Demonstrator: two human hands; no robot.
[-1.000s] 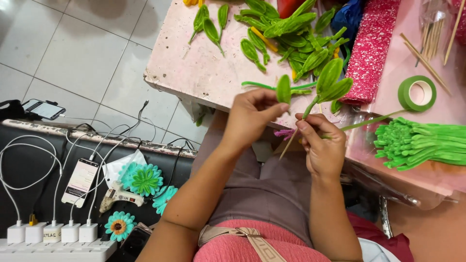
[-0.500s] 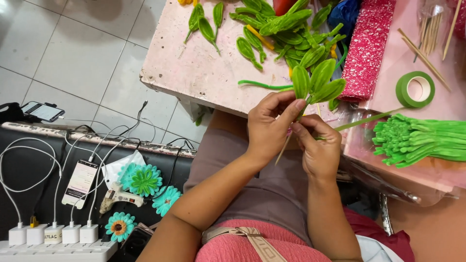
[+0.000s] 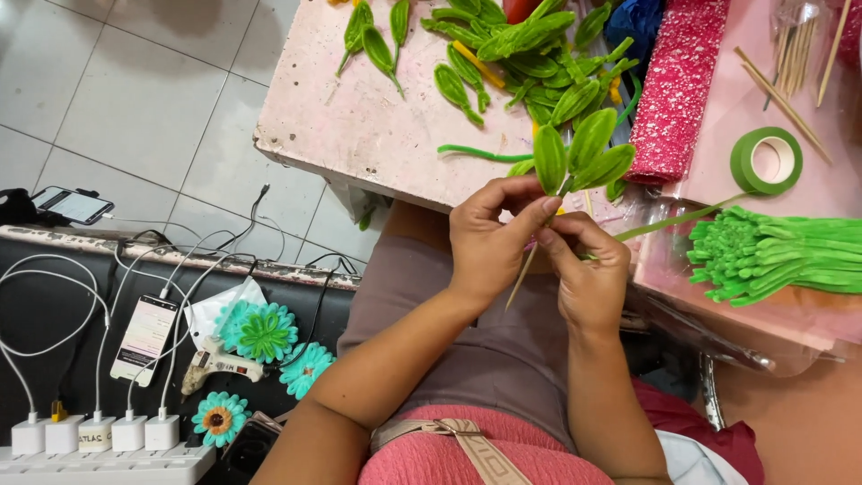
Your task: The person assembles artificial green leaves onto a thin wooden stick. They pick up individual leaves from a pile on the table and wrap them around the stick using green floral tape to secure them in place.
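Observation:
My left hand (image 3: 489, 242) and my right hand (image 3: 588, 274) meet in front of the pink table (image 3: 359, 135). Both pinch a thin wooden stick (image 3: 521, 278) with three green fuzzy leaves (image 3: 579, 157) fanned out at its top. A strip of green tape runs from the stick toward the green tape roll (image 3: 766, 160) at the right. The stick's lower end pokes out below my left palm.
A pile of loose green leaves (image 3: 530, 54) lies on the table, with a red glitter roll (image 3: 678, 85), wooden skewers (image 3: 790, 63) and a bundle of green stems (image 3: 777, 256). At the left are teal paper flowers (image 3: 260, 332), a glue gun (image 3: 215, 368), phones and chargers (image 3: 90, 431).
My hands have drawn closer together and lifted slightly. The left hand's leaf now sits against the stick with the other two, held under the thumbs.

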